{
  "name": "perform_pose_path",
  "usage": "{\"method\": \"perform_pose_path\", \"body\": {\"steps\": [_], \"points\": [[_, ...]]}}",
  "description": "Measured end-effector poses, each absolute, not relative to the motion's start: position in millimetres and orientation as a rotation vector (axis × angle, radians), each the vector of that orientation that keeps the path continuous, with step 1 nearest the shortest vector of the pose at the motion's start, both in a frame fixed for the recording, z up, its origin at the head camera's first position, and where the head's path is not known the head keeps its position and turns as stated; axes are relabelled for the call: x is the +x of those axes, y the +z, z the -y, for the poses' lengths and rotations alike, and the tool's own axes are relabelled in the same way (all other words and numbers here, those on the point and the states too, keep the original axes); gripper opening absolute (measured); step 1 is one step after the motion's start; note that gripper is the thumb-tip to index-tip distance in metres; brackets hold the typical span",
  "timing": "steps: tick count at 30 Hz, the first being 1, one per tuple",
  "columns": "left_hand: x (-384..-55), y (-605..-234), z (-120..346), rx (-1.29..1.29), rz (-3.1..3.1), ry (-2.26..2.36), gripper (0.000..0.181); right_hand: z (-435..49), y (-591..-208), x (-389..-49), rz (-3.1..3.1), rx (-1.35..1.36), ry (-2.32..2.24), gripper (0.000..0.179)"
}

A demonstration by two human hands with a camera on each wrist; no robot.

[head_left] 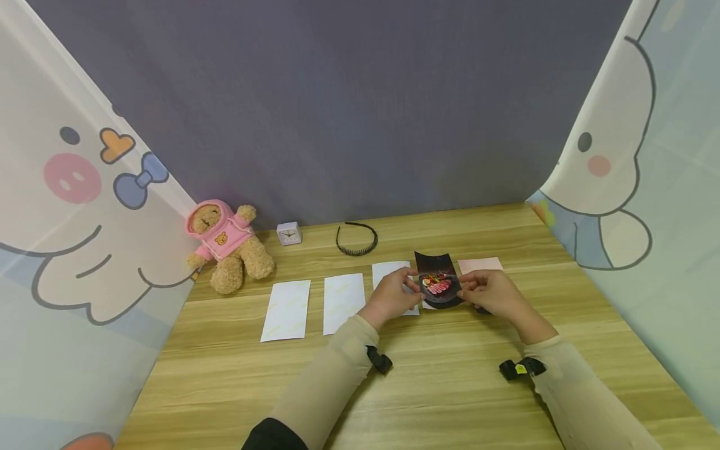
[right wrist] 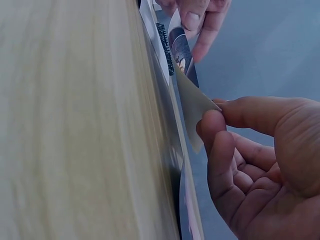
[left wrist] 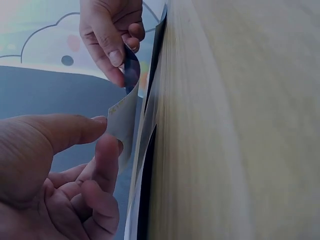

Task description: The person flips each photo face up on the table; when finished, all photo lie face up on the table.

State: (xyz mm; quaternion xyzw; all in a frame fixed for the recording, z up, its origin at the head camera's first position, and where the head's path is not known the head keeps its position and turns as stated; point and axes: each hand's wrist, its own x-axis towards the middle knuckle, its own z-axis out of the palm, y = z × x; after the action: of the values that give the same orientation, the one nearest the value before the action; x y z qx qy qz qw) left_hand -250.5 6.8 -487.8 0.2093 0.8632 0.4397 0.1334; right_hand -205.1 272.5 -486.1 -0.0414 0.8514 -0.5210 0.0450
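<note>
Gripping a dark rectangular card printed with a colourful plate of food [head_left: 439, 286] from both sides, just above a wooden worktop with yellowish grain [head_left: 427, 387]. Pinching its left edge between thumb and fingers of the left hand [head_left: 392, 292], its right edge likewise with the right hand [head_left: 495, 295]; holding by the edges alone, most likely to leave the printed face uncovered and keep a bowed, springy piece under control. Curving plainly between the two grips and showing a pale, yellow-marked back in the left wrist view. Set out in a row to the left: a white rectangular card with faint yellow marks [head_left: 285, 310], a second white card of the same kind [head_left: 344, 302], and a third white card [head_left: 385, 270] partly hidden by the left hand. Apparently laid face down, judging by the similar pale back, and spaced to stay separate. Partly covered by the right hand: a pale pink card [head_left: 480, 264], with something dark [head_left: 482, 310] peeping out below, too hidden to name. Kept farther back, presumably clear of the hands: a brown plush bear in a pink hoodie [head_left: 227, 244], a small white square clock [head_left: 289, 234] and a black toothed headband [head_left: 357, 240].
</note>
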Motion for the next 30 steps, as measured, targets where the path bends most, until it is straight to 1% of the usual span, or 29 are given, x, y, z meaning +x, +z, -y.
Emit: {"method": "perform_pose_path", "body": {"steps": [5, 16, 30], "points": [[-250.9, -488.1, -7.8, 0.607, -2.517, 1.239, 0.059, -272.7, -486.6, -205.4, -2.59, -0.109, -1.569, 0.04], [-249.8, -489.7, -10.2, 0.582, -2.532, 1.117, 0.064, -275.7, -485.7, -204.4, -2.632, -0.079, -1.464, 0.037], [-248.2, -488.2, -12.2, 0.606, -2.556, 1.023, 0.061, -276.6, -484.9, -203.7, -2.611, -0.048, -1.417, 0.033]]}}
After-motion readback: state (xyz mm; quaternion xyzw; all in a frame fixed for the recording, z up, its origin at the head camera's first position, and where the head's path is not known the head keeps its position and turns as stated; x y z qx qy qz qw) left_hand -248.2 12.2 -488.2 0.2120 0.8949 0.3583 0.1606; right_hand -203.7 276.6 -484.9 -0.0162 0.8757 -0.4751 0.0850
